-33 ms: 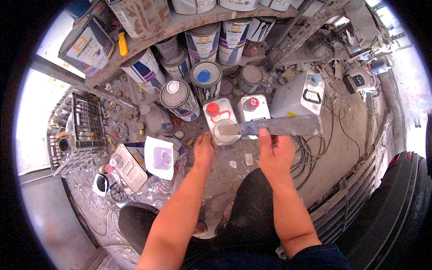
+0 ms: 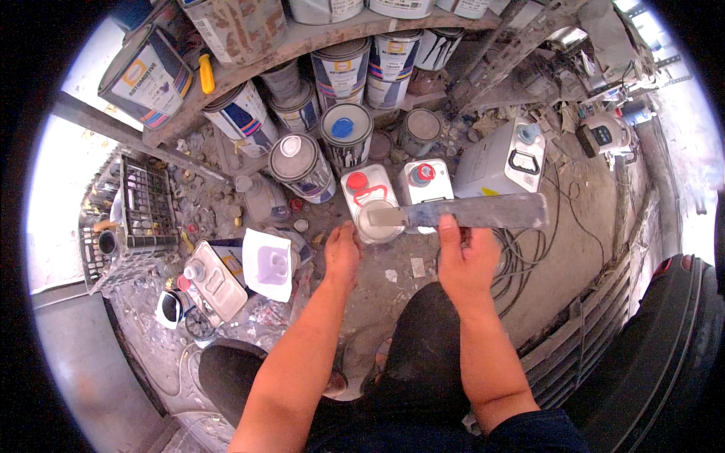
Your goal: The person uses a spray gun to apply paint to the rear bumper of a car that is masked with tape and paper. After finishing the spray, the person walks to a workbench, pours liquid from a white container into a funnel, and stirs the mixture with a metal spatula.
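In the middle, my left hand (image 2: 342, 255) is closed around the near-left side of a small round cup (image 2: 377, 234) with pale contents. The cup overlaps a white-topped metal can (image 2: 368, 181) with a red cap and red handle. My right hand (image 2: 467, 260) grips a long flat grey spatula (image 2: 483, 211) from below, thumb on its near edge. The spatula lies roughly level, its narrow pale end over the cup's mouth and its wide end pointing right. Behind it stands a second white-topped can (image 2: 438, 175) with a red-ringed cap, partly covered.
Paint tins (image 2: 302, 170) crowd the floor ahead, below a wooden shelf (image 2: 302, 49) holding more tins. A grey jerrycan (image 2: 491, 162) and coiled cable (image 2: 521, 253) are right. Leftward are a tilted rectangular can (image 2: 219, 283), white paper (image 2: 267, 264) and a black crate (image 2: 143, 200).
My right hand and the spatula's wide end have shifted slightly to the right. The left hand and cup look unchanged.
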`<action>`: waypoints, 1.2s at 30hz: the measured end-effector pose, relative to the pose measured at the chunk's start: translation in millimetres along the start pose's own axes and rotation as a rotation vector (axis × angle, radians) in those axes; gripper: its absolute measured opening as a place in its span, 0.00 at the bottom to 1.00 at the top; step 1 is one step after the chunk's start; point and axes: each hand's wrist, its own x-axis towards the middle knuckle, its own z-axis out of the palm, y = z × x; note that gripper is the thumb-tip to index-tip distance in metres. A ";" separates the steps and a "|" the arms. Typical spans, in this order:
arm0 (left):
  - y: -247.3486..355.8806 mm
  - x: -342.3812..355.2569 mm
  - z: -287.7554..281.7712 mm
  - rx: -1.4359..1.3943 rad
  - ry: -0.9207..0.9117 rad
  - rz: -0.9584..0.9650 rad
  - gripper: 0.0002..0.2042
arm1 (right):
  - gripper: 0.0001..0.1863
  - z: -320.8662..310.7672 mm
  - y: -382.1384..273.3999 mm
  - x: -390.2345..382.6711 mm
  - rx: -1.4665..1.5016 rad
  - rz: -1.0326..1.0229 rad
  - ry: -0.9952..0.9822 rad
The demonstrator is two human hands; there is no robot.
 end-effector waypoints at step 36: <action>84.6 -255.6 -192.5 1.134 -0.287 -0.134 0.15 | 0.09 -49.3 -20.3 10.1 0.725 0.969 0.384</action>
